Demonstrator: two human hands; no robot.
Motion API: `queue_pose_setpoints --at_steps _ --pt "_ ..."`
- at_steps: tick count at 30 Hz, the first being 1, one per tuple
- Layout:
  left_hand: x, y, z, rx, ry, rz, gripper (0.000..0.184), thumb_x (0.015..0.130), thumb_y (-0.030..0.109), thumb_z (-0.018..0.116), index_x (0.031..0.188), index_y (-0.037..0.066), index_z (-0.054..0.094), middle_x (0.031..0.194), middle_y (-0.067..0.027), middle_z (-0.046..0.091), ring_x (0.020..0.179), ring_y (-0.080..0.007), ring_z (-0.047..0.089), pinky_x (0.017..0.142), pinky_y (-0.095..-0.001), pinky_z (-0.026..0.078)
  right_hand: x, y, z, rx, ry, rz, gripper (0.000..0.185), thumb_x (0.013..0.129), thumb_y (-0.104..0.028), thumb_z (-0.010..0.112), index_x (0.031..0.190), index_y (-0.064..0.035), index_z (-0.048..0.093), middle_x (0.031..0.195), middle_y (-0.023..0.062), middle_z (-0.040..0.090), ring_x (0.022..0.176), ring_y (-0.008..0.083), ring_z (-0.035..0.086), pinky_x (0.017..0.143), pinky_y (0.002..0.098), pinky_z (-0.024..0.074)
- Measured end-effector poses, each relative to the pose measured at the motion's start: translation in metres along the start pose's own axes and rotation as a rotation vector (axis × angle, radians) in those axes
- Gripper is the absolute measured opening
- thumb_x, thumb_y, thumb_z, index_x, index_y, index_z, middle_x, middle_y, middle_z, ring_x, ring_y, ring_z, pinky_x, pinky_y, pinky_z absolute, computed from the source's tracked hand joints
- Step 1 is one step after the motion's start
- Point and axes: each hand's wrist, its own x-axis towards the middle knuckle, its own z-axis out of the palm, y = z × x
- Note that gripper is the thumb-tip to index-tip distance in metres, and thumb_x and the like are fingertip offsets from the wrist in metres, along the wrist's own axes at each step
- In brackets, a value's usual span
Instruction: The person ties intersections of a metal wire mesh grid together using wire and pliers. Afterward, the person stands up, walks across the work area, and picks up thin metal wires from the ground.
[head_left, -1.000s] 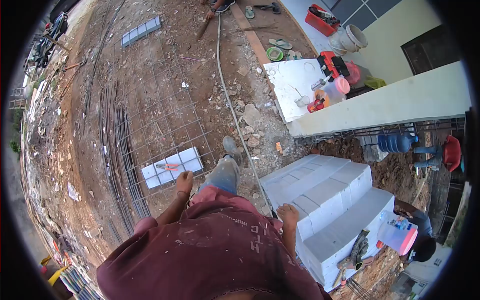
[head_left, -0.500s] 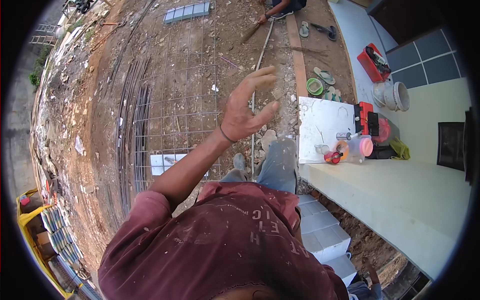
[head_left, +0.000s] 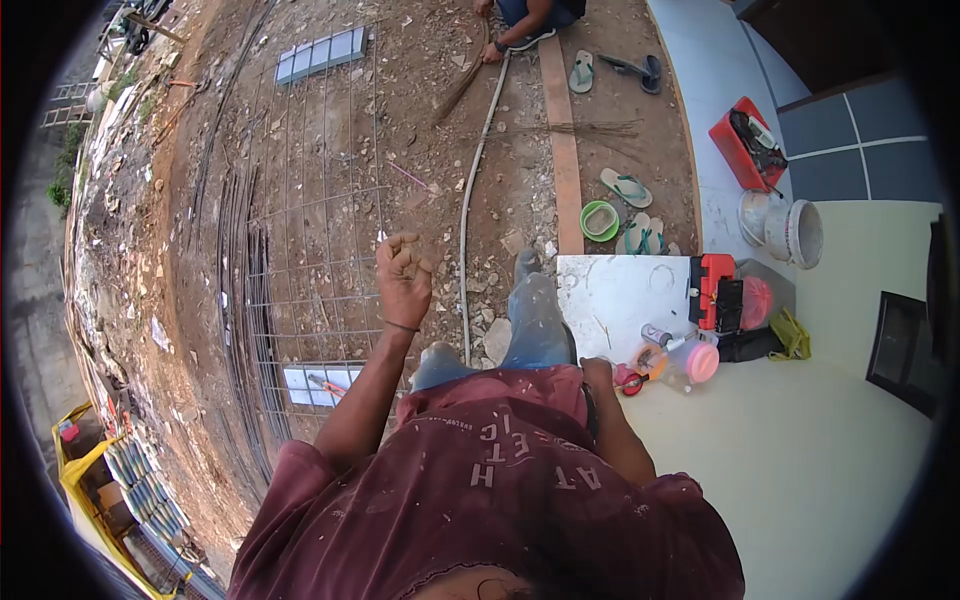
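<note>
My left hand (head_left: 405, 285) is raised over the wire mesh, a dark band at its wrist. Its fingers are loosely bent and a little apart, with nothing seen in them. My right hand (head_left: 597, 372) hangs beside my hip, near the red-handled tool (head_left: 632, 384) at the white board's edge; its fingers are hidden. Below my left hand, a white block (head_left: 305, 386) with a red-handled tool on it lies under the mesh (head_left: 315, 265). My knees (head_left: 535, 318) show in front of the maroon shirt.
A person's hand (head_left: 494, 52) is beside a stick broom at the top. A hose (head_left: 470, 200) runs along the rubble. At right are a white board (head_left: 610, 290), sandals (head_left: 626, 188), a green bowl (head_left: 600, 221), a red crate (head_left: 735, 165), buckets (head_left: 800, 235) and a pale ledge (head_left: 760, 450).
My left hand has drawn back and left, its fingers more bent than before. My right hand has come into view at my hip. The view has turned away from the stacked white blocks.
</note>
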Motion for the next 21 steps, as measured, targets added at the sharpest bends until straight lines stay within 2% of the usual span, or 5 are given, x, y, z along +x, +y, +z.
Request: queue_pose_setpoints --at_steps 4,8,13,15,21 --pt "0.004 -0.022 0.009 0.039 0.035 -0.170 0.007 0.084 0.003 0.067 0.089 0.006 0.071 0.123 -0.0168 0.062 0.126 -0.0329 0.055 0.109 -0.0420 0.041 0.033 -0.170 -0.035 0.007 0.044 -0.060 0.015 0.094 -0.013 0.067 0.101 0.0004 0.067 0.083 0.0134 0.071 0.063 0.0194 0.069 0.050 0.0280 0.0521" --pt "0.024 -0.045 0.025 0.086 0.040 -0.296 0.041 0.088 0.013 0.067 0.128 0.006 0.067 0.134 -0.0190 0.059 0.130 -0.0359 0.053 0.113 -0.0456 0.039 0.084 -0.287 -0.043 -0.178 0.125 -0.212 0.020 0.094 -0.016 0.069 0.098 0.0030 0.069 0.081 0.0127 0.072 0.063 0.0189 0.070 0.052 0.0283 0.0541" --pt "0.031 -0.105 0.064 0.285 -0.100 -0.425 0.051 0.093 0.019 0.067 0.141 0.004 0.056 0.141 -0.0195 0.057 0.135 -0.0361 0.051 0.117 -0.0457 0.037 0.165 -0.359 0.002 -0.311 -0.045 -0.155 0.019 0.096 -0.016 0.064 0.095 0.0027 0.068 0.077 0.0088 0.068 0.059 0.0183 0.068 0.048 0.0296 0.0495" --pt "0.041 -0.142 0.095 0.321 -0.189 -0.477 0.058 0.091 0.024 0.071 0.143 0.003 0.054 0.142 -0.0211 0.056 0.136 -0.0377 0.050 0.117 -0.0470 0.037 0.196 -0.390 0.040 -0.808 0.049 -0.325 0.019 0.089 -0.016 0.066 0.085 0.0023 0.073 0.074 0.0129 0.071 0.059 0.0215 0.070 0.055 0.0349 0.0529" --pt "0.049 -0.200 0.162 0.449 -0.382 -0.559 0.086 0.087 0.044 0.072 0.154 0.003 0.038 0.156 -0.0258 0.038 0.148 -0.0433 0.032 0.120 -0.0612 0.022 0.298 -0.480 0.191 -0.998 0.155 -0.823 0.022 0.085 -0.022 0.069 0.098 -0.0088 0.080 0.093 0.0170 0.076 0.087 0.0349 0.073 0.080 0.0421 0.0564"
